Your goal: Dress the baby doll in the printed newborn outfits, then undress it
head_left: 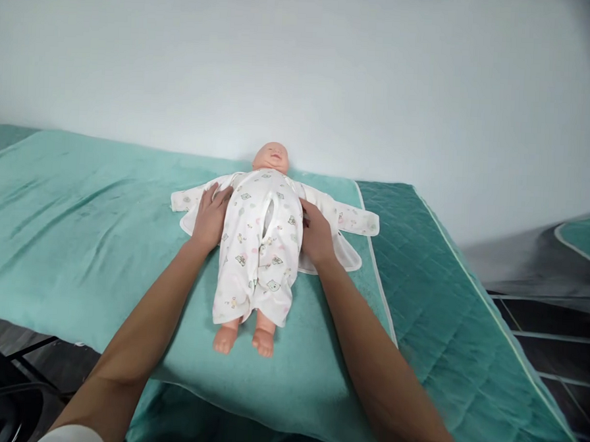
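A baby doll lies on its back on the bed, head toward the wall and bare feet toward me. White printed baby trousers cover it from the chest to the ankles, with a slit at the crotch. A matching baby jacket is spread under it, sleeves out to both sides. My left hand rests open along the doll's side, fingers spread over the jacket beside the trousers. On the opposite side, my right hand has its fingers bent in against the trousers' edge; its fingertips are partly hidden.
A light green blanket with some creases covers most of the bed. Darker quilted bedding shows at the right. Behind stands a white wall. A black chair is at the lower left, and metal bars at the right.
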The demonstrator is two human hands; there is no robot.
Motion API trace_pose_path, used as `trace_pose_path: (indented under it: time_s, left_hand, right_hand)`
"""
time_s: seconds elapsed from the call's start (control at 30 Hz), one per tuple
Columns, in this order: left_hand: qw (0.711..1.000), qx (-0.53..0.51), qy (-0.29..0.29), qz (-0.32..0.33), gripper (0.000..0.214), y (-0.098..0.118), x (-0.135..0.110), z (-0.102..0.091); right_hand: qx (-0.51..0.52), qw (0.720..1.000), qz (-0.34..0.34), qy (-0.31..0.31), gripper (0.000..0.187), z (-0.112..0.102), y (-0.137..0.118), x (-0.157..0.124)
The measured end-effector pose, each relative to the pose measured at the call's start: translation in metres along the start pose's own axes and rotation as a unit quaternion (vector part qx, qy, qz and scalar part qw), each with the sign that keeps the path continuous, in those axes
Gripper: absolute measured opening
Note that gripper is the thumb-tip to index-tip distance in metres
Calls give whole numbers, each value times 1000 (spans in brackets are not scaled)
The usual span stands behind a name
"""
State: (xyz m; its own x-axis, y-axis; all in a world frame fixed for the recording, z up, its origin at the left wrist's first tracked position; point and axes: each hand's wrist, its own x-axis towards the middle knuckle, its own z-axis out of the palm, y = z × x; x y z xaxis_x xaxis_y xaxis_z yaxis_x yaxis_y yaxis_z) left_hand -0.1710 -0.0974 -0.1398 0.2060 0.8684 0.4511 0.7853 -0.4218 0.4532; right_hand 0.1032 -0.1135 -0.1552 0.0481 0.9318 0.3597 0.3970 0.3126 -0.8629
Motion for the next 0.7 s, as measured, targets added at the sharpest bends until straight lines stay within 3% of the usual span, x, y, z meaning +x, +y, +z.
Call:
trace_pose_path:
  time_s: [0.13, 0.23, 0.33, 0.43, 0.57, 0.7]
  left_hand:
    - [999, -1, 46, -8, 33, 9, 3, -1]
    - [997, -34, 57, -27, 27, 16, 4, -1]
    - [986, -114, 70, -104, 26, 24, 2, 1]
    - [952, -241, 56, -180, 32, 32, 1, 3]
    - [901, -380, 19, -207, 38, 44, 3, -2]
    - [825, -503, -55, -253, 40, 51, 6, -11]
  right_hand:
    - [-18, 995, 85, 43, 35, 2, 3, 7]
    - [-47, 996, 76, 11, 31, 2, 4, 19]
    - [-31, 998, 58, -7, 36, 1, 1, 25]
    - [6, 997, 72, -15, 40, -2, -8, 24]
    - [111, 986, 120, -23, 38, -3, -22, 19]
    - [230, 955, 178, -52, 38, 1, -27, 17]
